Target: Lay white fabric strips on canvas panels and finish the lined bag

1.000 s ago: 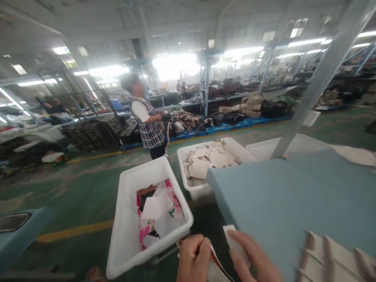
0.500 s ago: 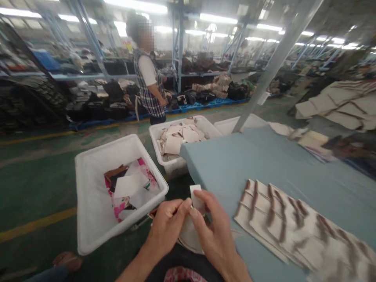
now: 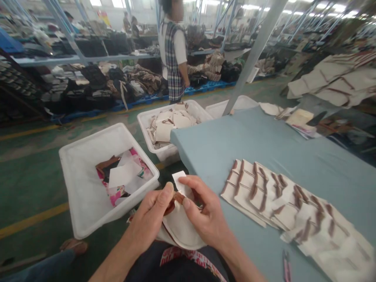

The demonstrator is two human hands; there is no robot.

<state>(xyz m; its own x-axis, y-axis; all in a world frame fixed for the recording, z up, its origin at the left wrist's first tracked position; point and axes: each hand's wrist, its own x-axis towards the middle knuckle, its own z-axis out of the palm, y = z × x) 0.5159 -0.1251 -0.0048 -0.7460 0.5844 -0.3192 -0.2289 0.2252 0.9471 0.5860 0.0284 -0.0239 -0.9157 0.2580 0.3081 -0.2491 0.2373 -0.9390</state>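
Both hands are closed at the top of a cream fabric piece (image 3: 185,231) with brown edging, held over my lap. My left hand (image 3: 152,213) pinches its brown trim (image 3: 178,197) between thumb and fingers. My right hand (image 3: 207,213) grips the other end of the same trim, thumb on top. A small white slip (image 3: 179,179) sticks up beside the right fingers; its lower part is hidden by them. On the table to the right lies an overlapping row of cream pieces with brown trim (image 3: 260,192). Small pink-handled snips (image 3: 286,266) lie near the table's front edge.
The blue-grey covered table (image 3: 211,145) stretches ahead and right, a metal post (image 3: 255,55) at its far edge. A white bin (image 3: 88,188) with scraps stands left, another bin (image 3: 143,131) with cream pieces beyond. A person (image 3: 176,58) stands past the bins.
My view has shifted, bringing the snips into sight. The brown trim now shows between my hands, and the cream piece is more exposed. The person behind the bins has turned away.
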